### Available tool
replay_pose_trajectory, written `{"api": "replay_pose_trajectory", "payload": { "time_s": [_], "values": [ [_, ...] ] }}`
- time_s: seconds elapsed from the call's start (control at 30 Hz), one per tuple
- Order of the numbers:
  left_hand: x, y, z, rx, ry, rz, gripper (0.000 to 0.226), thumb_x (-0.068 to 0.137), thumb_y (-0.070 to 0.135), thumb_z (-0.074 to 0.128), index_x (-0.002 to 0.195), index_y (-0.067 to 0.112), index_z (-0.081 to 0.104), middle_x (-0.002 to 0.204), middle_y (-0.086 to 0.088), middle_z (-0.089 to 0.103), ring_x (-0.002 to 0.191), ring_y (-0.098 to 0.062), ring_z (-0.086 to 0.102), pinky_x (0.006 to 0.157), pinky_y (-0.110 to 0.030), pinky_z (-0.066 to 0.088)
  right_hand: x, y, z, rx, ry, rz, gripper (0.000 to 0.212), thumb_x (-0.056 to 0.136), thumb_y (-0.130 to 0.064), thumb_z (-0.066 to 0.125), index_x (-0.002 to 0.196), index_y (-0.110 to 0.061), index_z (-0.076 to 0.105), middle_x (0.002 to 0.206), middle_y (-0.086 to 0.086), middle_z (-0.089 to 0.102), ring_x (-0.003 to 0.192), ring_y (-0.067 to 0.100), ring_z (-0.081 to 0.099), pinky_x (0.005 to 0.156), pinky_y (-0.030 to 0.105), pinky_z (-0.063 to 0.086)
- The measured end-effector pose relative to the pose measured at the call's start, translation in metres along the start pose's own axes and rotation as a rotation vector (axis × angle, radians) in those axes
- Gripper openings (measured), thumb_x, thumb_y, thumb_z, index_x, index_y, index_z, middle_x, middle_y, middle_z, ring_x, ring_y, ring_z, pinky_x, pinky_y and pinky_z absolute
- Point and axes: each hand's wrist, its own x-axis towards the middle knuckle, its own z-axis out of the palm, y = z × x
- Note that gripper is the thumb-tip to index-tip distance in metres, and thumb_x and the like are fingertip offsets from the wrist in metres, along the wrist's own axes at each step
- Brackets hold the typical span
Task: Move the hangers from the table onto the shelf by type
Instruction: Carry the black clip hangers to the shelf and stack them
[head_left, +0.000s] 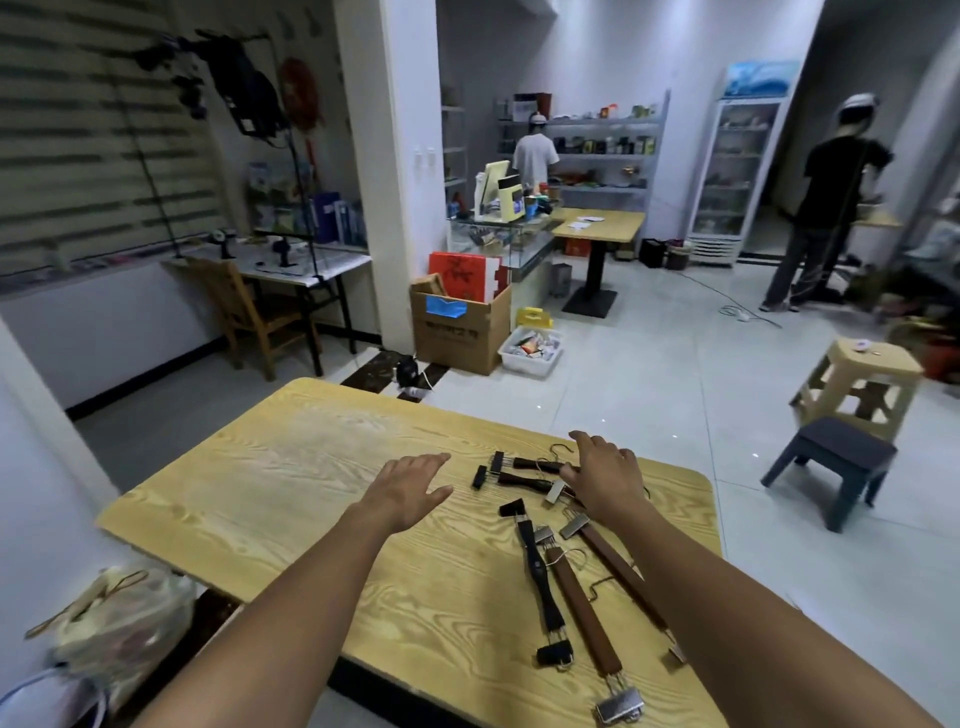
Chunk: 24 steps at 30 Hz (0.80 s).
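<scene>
We are looking into a small shop. A glass counter (498, 239) is carrying a till screen (493, 189), shelves (587, 156) are holding packaged goods, and a glass-door fridge (737, 171) is standing alongside.

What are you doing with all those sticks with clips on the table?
Those are clip hangers, waiting to be sorted. The right hand rests on the dark hangers at the far end of the wooden table, while the left hand hovers open beside them. Brown hangers and another dark one lie nearer. None is lifted yet.
</scene>
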Motion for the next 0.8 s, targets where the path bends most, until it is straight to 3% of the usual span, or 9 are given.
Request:
{"api": "replay_pose_trajectory", "payload": {
  "time_s": [0.4, 0.8],
  "values": [
    [0.127, -0.005, 0.015, 0.006, -0.076, 0.129, 0.056, 0.099, 0.043, 0.036, 0.150, 0.027, 0.019, 0.154, 0.002, 0.030, 0.140, -0.018, 0.027, 0.114, -0.035, 0.018, 0.090, 0.015, 0.030, 0.036, 0.000, 0.112, 0.050, 0.100, -0.033, 0.041, 0.146, -0.017, 0.031, 0.135, 0.007, 0.051, 0.126, 0.026, 0.048, 0.108, 0.038, 0.030],
    [0.184, 0.026, 0.067, -0.004, -0.223, 0.299, 0.056, 0.099, 0.042, 0.039, 0.149, 0.026, 0.021, 0.155, 0.000, 0.028, 0.143, -0.021, 0.023, 0.118, -0.035, 0.016, 0.106, 0.047, 0.075, 0.022, -0.062, 0.239, 0.058, 0.094, -0.034, 0.052, 0.146, -0.017, 0.032, 0.133, 0.007, 0.052, 0.124, 0.025, 0.049, 0.108, 0.039, 0.031]
  ]
}}
